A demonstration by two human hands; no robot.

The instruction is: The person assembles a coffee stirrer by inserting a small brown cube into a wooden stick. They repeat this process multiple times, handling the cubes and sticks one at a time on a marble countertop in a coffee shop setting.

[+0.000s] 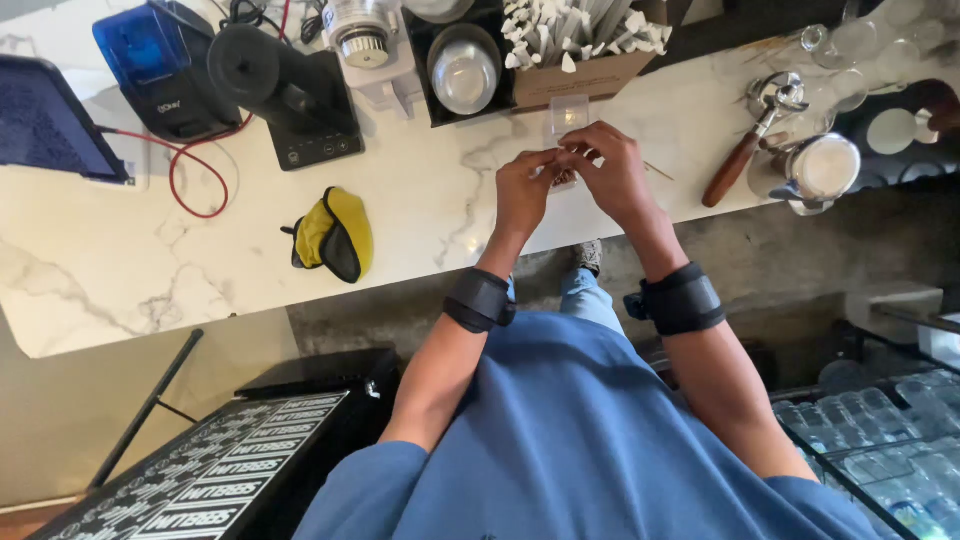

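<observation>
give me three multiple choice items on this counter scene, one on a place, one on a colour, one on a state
1. Where does the yellow pouch lie?
A. on the marble counter, to the left of the hands
B. inside the cardboard box
C. on the floor

2. What colour is the person's shirt?
A. red
B. blue
C. white

3. How are the two hands placed?
A. far apart on the counter
B. hanging at the person's sides
C. close together, fingers meeting at a small item

Answers:
1. A, the pouch rests on the white marble, left of the left hand.
2. B, the shirt at the bottom of the view is blue.
3. C, the left hand and right hand meet just in front of a small clear cup; what they pinch is too small to tell.
</observation>
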